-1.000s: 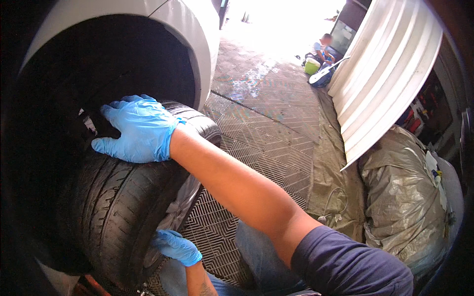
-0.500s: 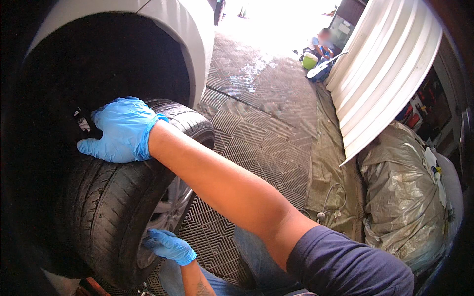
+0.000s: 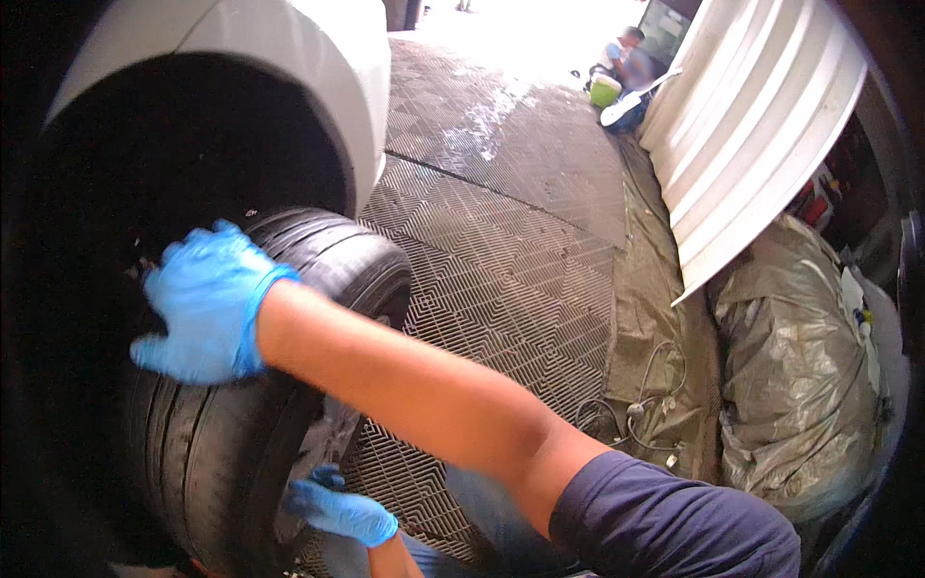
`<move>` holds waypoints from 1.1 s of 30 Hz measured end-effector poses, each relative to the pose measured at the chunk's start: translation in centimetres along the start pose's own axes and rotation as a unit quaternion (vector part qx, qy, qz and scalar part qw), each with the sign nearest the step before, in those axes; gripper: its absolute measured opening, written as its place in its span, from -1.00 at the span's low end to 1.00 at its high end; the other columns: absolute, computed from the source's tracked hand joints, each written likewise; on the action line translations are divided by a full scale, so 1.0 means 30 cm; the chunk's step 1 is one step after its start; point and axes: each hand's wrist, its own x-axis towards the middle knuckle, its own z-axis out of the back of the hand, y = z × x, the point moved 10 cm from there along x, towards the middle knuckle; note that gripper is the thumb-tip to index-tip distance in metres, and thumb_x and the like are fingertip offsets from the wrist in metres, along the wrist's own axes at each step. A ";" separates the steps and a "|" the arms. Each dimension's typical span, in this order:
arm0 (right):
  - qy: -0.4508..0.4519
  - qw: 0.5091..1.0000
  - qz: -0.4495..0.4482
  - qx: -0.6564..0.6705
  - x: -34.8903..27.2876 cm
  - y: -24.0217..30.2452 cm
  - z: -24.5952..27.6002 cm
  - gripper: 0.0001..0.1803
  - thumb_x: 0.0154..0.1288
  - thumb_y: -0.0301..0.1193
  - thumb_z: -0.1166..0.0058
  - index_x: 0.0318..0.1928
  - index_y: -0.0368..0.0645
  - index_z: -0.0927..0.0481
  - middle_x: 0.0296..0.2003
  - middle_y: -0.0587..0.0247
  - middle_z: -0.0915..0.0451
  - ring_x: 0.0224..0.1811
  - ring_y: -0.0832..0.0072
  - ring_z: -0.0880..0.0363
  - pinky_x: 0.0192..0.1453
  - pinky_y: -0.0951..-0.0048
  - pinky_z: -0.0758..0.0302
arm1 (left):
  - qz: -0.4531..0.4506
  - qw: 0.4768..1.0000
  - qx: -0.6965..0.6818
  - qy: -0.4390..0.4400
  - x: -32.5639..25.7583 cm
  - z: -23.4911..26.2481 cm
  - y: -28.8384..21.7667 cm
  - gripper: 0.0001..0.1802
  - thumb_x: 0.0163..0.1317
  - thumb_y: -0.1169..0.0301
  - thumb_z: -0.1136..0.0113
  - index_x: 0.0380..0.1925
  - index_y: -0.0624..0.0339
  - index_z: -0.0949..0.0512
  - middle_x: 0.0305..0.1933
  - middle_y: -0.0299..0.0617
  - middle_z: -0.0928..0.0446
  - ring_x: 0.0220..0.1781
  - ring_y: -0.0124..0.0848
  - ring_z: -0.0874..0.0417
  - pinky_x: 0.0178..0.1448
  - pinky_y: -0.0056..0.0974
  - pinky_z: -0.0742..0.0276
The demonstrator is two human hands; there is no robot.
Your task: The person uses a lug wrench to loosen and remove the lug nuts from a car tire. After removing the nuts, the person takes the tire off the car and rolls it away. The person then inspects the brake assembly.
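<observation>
Over the last second the tyre has come to sit lower and further toward the left of the frame, and more of the dark wheel arch is now open above it. The gloved hand on the tread has slid with it, from the upper centre-left down toward the middle left. By this shift the wheel is judged to be being worked and steadied within the arch rather than left at rest.

The right hand, in a blue glove, is laid flat on the top of the tread, its fingers spread and curled over the inner shoulder toward the dark of the arch; the bare forearm runs from the lower right across the frame, ending in a dark blue sleeve.

The left hand, also gloved in blue, is seen at the lower centre-left, against the tyre's outer sidewall near the rim; its fingers are loosely together, and whether anything is pinched cannot be told.

The tyre stands upright on the patterned floor grating, under the white car body.
</observation>
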 end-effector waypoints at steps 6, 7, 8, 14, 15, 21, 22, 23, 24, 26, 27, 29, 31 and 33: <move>-0.053 0.996 -0.042 0.057 -0.041 -0.009 0.011 -0.31 0.17 0.06 -0.02 -0.01 -0.39 -0.59 -0.07 -0.11 -0.53 0.09 0.05 -0.44 0.36 -0.15 -0.18 | 0.084 0.980 0.179 0.020 0.025 0.159 0.136 -0.36 0.48 -0.06 0.21 -0.41 0.39 -0.45 -0.53 -0.03 -0.52 -0.54 -0.28 -0.49 -0.34 -0.21 -0.42; -0.056 0.995 -0.051 0.069 -0.044 -0.017 0.013 -0.30 0.16 0.05 -0.04 0.02 -0.39 -0.58 -0.05 -0.10 -0.53 0.11 0.06 -0.43 0.38 -0.16 -0.15 | 0.089 0.970 0.224 0.044 0.021 0.184 0.147 -0.34 0.48 -0.06 0.22 -0.38 0.43 -0.47 -0.52 0.00 -0.55 -0.54 -0.27 -0.51 -0.34 -0.21 -0.45; -0.077 0.992 -0.048 0.090 -0.048 -0.015 0.023 -0.30 0.14 0.04 -0.06 0.03 -0.38 -0.57 -0.05 -0.09 -0.53 0.12 0.07 -0.41 0.40 -0.15 -0.12 | 0.113 0.968 0.209 0.080 0.012 0.187 0.149 -0.33 0.48 -0.03 0.22 -0.22 0.52 -0.50 -0.51 0.07 -0.60 -0.50 -0.20 -0.60 -0.27 -0.15 -0.53; -0.032 0.983 -0.073 0.166 -0.089 -0.033 0.102 -0.30 0.10 -0.08 -0.16 0.17 -0.30 -0.47 0.14 -0.05 -0.42 0.33 0.06 -0.28 0.48 -0.17 0.01 | 0.091 0.913 0.294 0.269 -0.031 0.231 0.127 -0.44 0.44 0.09 0.07 0.02 0.49 -0.49 -0.07 0.06 -0.62 -0.43 -0.19 -0.68 -0.33 -0.17 -0.57; -0.027 0.982 -0.077 0.168 -0.103 -0.037 0.109 -0.30 0.10 -0.09 -0.16 0.18 -0.28 -0.46 0.15 -0.03 -0.41 0.34 0.07 -0.27 0.48 -0.16 0.00 | 0.098 0.918 0.259 0.285 -0.054 0.224 0.091 -0.46 0.43 0.12 0.05 0.04 0.47 -0.49 -0.01 0.05 -0.60 -0.42 -0.20 -0.68 -0.35 -0.19 -0.57; 0.012 0.991 -0.057 0.120 -0.111 0.026 0.229 -0.42 0.03 -0.12 -0.20 0.07 -0.12 -0.54 0.06 0.16 -0.50 0.21 0.21 -0.39 0.32 0.02 -0.19 | 0.526 0.797 0.009 0.298 -0.314 0.258 -0.199 -0.46 0.40 0.16 0.06 0.26 0.26 -0.30 0.36 0.04 -0.33 0.09 0.16 -0.57 0.00 0.00 -0.55; 0.035 0.992 -0.056 0.107 -0.091 0.038 0.249 -0.43 0.00 -0.12 -0.21 0.04 -0.10 -0.56 0.03 0.17 -0.52 0.17 0.20 -0.41 0.25 0.06 -0.24 | 0.488 0.792 0.044 0.363 -0.305 0.256 -0.236 -0.49 0.38 0.25 0.07 0.25 0.29 -0.31 0.34 0.03 -0.35 0.15 0.15 -0.54 0.05 0.02 -0.52; 0.076 0.990 -0.063 0.096 -0.086 0.039 0.231 -0.44 0.04 -0.10 -0.17 0.04 -0.12 -0.55 0.02 0.12 -0.49 0.18 0.17 -0.37 0.30 0.02 -0.20 | 0.547 0.784 0.004 0.295 -0.299 0.240 -0.269 -0.52 0.33 0.30 0.03 0.18 0.32 -0.35 0.26 0.03 -0.39 0.20 0.13 -0.52 0.10 0.02 -0.51; 0.095 0.988 -0.079 0.091 -0.079 0.037 0.219 -0.44 0.04 -0.11 -0.17 0.06 -0.11 -0.55 0.05 0.14 -0.49 0.20 0.16 -0.37 0.32 -0.01 -0.18 | 0.593 0.776 -0.038 0.212 -0.294 0.231 -0.306 -0.56 0.27 0.35 0.00 0.11 0.35 -0.39 0.18 0.02 -0.44 0.24 0.11 -0.49 0.15 0.02 -0.49; 0.072 0.993 -0.087 0.040 -0.100 0.047 0.189 -0.38 0.06 -0.10 -0.18 0.16 -0.02 -0.51 0.16 0.17 -0.46 0.28 0.17 -0.33 0.42 -0.08 -0.08 | 0.644 0.711 -0.265 0.104 -0.328 0.145 -0.358 -0.53 0.13 0.45 0.02 0.09 0.35 -0.43 0.14 -0.01 -0.49 0.23 0.16 -0.50 0.20 0.09 -0.47; 0.080 0.993 -0.082 0.035 -0.103 0.045 0.162 -0.36 0.08 -0.09 -0.17 0.21 0.01 -0.48 0.18 0.20 -0.45 0.30 0.16 -0.31 0.44 -0.11 -0.06 | 0.628 0.699 -0.321 0.119 -0.314 0.059 -0.427 -0.51 0.09 0.50 0.03 0.08 0.38 -0.41 0.12 -0.01 -0.48 0.33 0.13 -0.40 0.23 0.12 -0.45; 0.096 0.992 -0.077 0.026 -0.131 0.053 0.132 -0.35 0.10 -0.10 -0.16 0.23 0.03 -0.47 0.20 0.21 -0.44 0.30 0.14 -0.30 0.43 -0.14 -0.05 | 0.633 0.676 -0.365 0.097 -0.383 0.046 -0.399 -0.51 0.13 0.47 0.00 0.12 0.31 -0.41 0.18 -0.01 -0.46 0.40 0.09 -0.31 0.25 0.14 -0.42; 0.106 0.992 -0.068 0.024 -0.139 0.073 0.109 -0.34 0.09 -0.10 -0.17 0.24 0.04 -0.46 0.21 0.20 -0.42 0.30 0.13 -0.28 0.43 -0.17 -0.06 | 0.616 0.697 -0.355 0.091 -0.419 0.054 -0.341 -0.48 0.24 0.32 -0.03 0.20 0.25 -0.35 0.23 0.02 -0.42 0.37 0.06 -0.34 0.27 0.16 -0.39; 0.116 0.992 -0.055 0.015 -0.135 0.087 0.098 -0.34 0.08 -0.10 -0.18 0.24 0.04 -0.46 0.21 0.20 -0.42 0.30 0.13 -0.28 0.43 -0.17 -0.05 | 0.613 0.708 -0.343 0.064 -0.441 0.037 -0.345 -0.47 0.32 0.18 -0.06 0.23 0.18 -0.34 0.26 -0.01 -0.40 0.33 0.02 -0.37 0.28 0.15 -0.39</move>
